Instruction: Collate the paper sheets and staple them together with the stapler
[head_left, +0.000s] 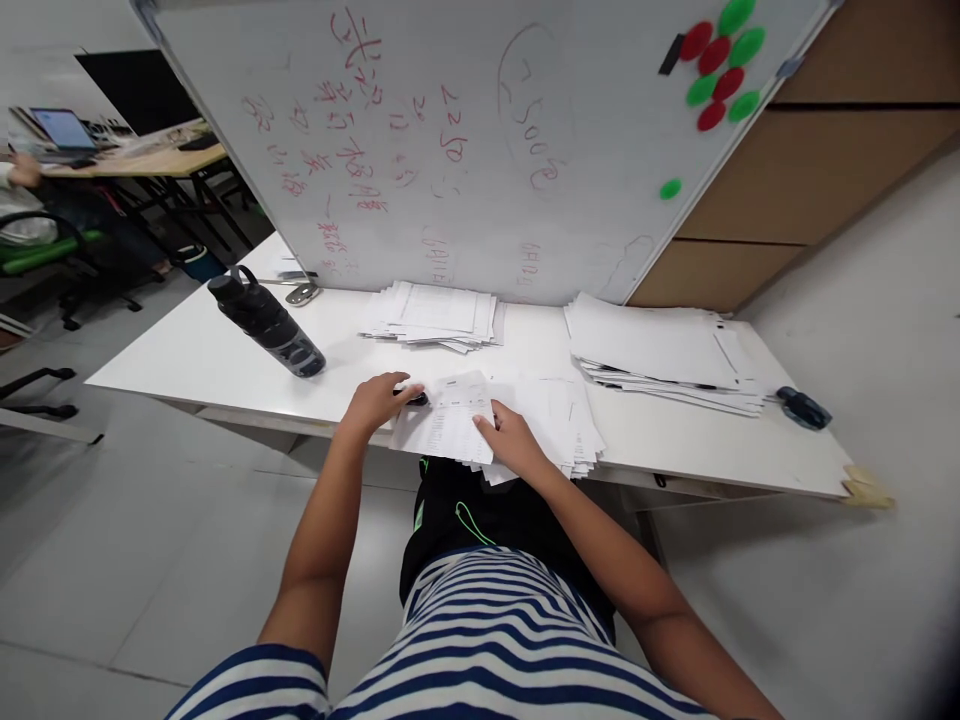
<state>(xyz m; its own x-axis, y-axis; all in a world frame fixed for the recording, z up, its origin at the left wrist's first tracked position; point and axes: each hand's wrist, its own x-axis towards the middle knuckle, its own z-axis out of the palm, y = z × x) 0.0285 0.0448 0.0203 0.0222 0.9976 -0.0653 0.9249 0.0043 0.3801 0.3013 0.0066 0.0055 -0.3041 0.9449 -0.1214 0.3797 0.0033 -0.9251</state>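
The right hand pinches a sheet at the front edge of the desk; the left hand grips a small black object. The loose stack overhangs this edge, so a careless pull might drop papers.

The single head-mounted view looks forward and down over the wearer's striped shirt to the desk close below and the whiteboard beyond.
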